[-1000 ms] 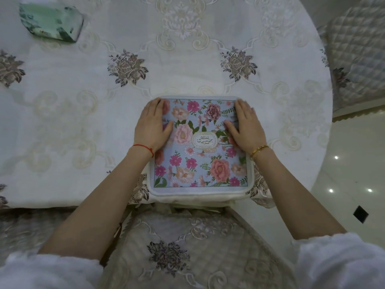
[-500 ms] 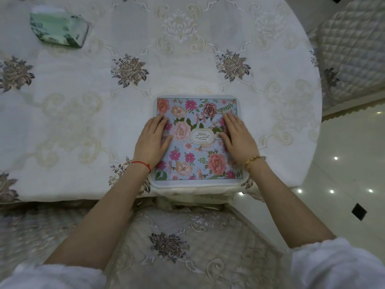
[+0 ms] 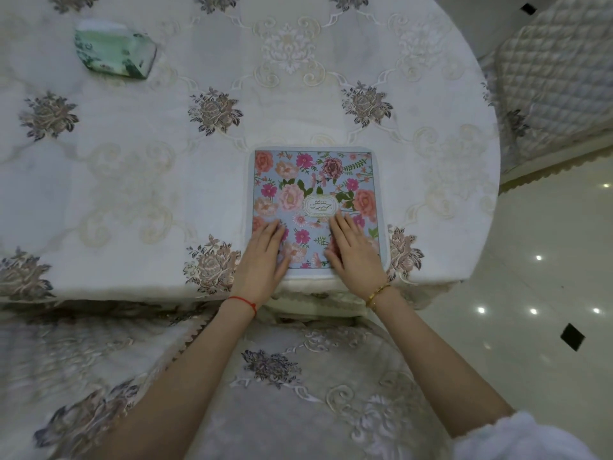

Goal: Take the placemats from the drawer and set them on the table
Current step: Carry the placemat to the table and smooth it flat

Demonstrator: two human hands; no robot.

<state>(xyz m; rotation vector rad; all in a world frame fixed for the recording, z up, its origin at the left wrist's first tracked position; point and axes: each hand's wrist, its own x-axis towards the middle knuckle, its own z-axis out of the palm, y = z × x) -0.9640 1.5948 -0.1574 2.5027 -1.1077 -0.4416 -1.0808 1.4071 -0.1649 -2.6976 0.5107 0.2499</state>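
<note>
A square floral placemat [image 3: 311, 180], light blue with pink and peach flowers and a pale border, lies flat on the round table [image 3: 132, 180] close to its near edge. My left hand [image 3: 262, 260] rests flat on the mat's near left corner with straight fingers. My right hand [image 3: 355, 250] lies flat on the near right part, fingers straight and pointing toward the oval label in the mat's middle. Neither hand curls round anything. The drawer is not in view.
The table wears a white embroidered cloth with grey-pink flower motifs. A green and white packet [image 3: 114, 53] lies at the far left. A chair with an embroidered cover [image 3: 282, 376] stands under my arms, a quilted chair [image 3: 557, 78] at the right. Glossy floor [image 3: 537, 293] lies beyond.
Both hands have slid from the mat's far half back toward its near edge, staying flat on it. The mat now sits farther onto the table.
</note>
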